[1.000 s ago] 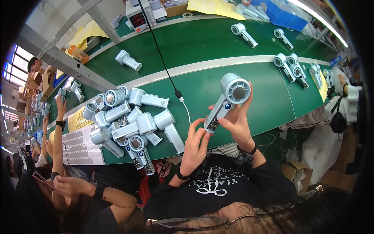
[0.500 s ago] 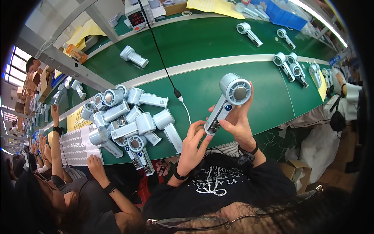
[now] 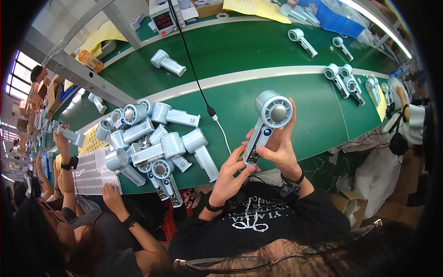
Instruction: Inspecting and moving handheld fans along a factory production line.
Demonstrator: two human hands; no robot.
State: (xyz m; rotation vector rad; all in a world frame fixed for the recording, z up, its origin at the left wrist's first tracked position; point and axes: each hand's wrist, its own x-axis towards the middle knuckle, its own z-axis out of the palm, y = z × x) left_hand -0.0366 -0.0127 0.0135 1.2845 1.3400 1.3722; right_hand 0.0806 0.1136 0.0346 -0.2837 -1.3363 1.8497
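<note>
A light blue handheld fan (image 3: 260, 129) is held upright before me, its round head up and its handle tilted down to the left. Circuit parts show in the handle's uncovered front, and a small round display on it is lit. My right hand (image 3: 282, 150) is closed round the fan from behind, thumb on the handle's side. The fingers of my left hand (image 3: 231, 176) close on the handle's lower end. A white cable (image 3: 223, 133) hangs from above and runs down behind my left fingers, where its end is hidden.
Left of my hands lies a pile of similar fans (image 3: 159, 147) on the green bench (image 3: 304, 99). More fans (image 3: 339, 78) lie to the right. Fans also sit on the far green belt (image 3: 230, 55), near a power supply (image 3: 162, 21). At left, a co-worker's hand (image 3: 62, 141) holds a fan.
My hands and the fan have shifted slightly left and down, with the fan standing more upright. Fans on the far belt have moved right. The co-worker's raised hand now has a fan.
</note>
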